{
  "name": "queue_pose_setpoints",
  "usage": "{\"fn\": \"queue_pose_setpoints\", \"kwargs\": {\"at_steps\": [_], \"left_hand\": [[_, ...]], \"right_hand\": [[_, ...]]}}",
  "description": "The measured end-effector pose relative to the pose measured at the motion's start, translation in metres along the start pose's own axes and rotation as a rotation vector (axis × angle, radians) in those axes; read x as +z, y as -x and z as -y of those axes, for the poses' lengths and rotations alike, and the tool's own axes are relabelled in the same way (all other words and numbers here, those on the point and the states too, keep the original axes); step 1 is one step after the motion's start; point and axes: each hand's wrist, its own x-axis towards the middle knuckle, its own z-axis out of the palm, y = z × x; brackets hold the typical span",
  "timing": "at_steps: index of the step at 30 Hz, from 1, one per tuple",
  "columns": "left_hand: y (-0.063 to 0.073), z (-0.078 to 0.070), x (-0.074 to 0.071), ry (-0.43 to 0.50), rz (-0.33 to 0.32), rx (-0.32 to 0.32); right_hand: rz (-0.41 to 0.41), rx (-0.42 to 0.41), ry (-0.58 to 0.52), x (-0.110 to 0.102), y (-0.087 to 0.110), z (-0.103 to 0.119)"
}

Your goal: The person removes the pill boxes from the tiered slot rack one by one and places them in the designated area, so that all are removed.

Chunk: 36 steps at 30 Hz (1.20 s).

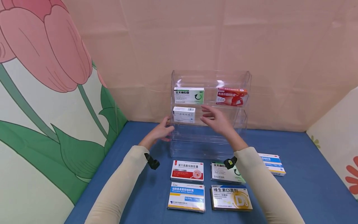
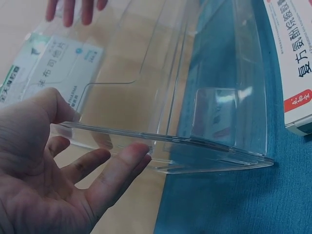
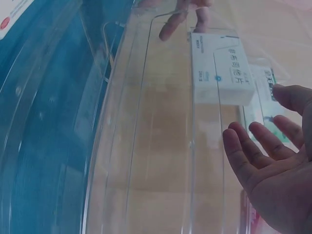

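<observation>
A clear tiered display rack (image 1: 204,149) stands on the table. My left hand (image 1: 161,130) is at its left side. In the left wrist view, the thumb reaches the side panel's edge by a white tablet box (image 1: 184,115), and the loosely spread fingers lie along the panel's outer side. Whether they touch it is unclear. My right hand (image 1: 216,120), fingers loosely bent and holding nothing, hovers before the rack, right of that white box. On the tier above are a green-and-white capsule box (image 1: 189,95) at left and a red capsule box (image 1: 231,97) at right.
Before the rack lie a red-and-white medicine box (image 1: 187,170), a blue-and-white box (image 1: 186,197), a yellow vitamin D box (image 1: 231,198) and a second green-and-white box (image 1: 225,173), partly behind the right sleeve. Another blue-and-white box (image 1: 272,164) lies right. A backdrop (image 1: 279,62) hangs behind.
</observation>
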Motion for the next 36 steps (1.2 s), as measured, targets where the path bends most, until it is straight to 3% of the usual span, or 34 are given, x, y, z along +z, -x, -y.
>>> {"fn": "queue_pose_setpoints", "kwargs": {"at_steps": [12, 18, 24, 36], "left_hand": [[0.002, -0.001, -0.001, -0.009, -0.013, 0.001], [0.002, 0.0, -0.001, -0.018, -0.011, 0.005], [0.001, 0.003, -0.002, -0.014, -0.008, 0.012], [-0.001, 0.002, 0.0, 0.0, -0.002, 0.007]], "right_hand": [[0.004, 0.072, -0.034, 0.019, -0.02, 0.006], [0.003, 0.055, -0.047, 0.025, -0.028, 0.009], [-0.022, 0.045, 0.024, 0.032, -0.034, 0.012], [-0.065, 0.12, 0.124, 0.04, -0.036, 0.02]]}}
